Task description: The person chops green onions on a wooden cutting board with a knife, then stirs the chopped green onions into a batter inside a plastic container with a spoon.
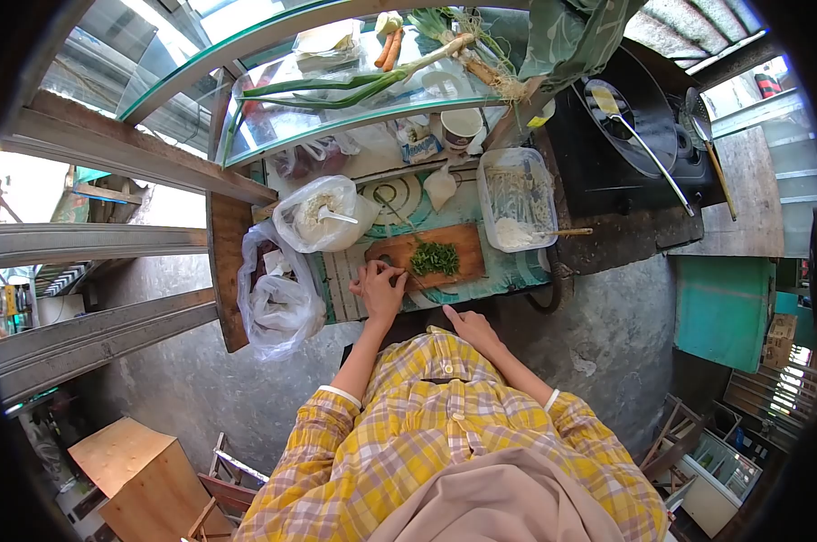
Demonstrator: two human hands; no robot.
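Observation:
My left hand [379, 291] is over the left end of a wooden cutting board [469, 242], its fingers bent and apart, fingertips at the board's edge. Nothing shows clearly in its grasp. A small heap of chopped green leaves [435, 258] lies on the board, to the right of that hand. My right hand [471, 329] is low at the front edge of the table, thumb stretched out; its other fingers are mostly hidden. Beyond the board's right end stands a clear plastic tub [520, 194] with white powder inside and a stick-like handle [567, 232] over its rim.
To the left are an open plastic bag [314, 237] with a white spoon [337, 215] and another bag [286, 316]. Behind, a glass shelf [363, 117] carries green onions [345, 95] and carrots [392, 48]. A black wok [639, 117] with a long-handled spatula [652, 163] stands right.

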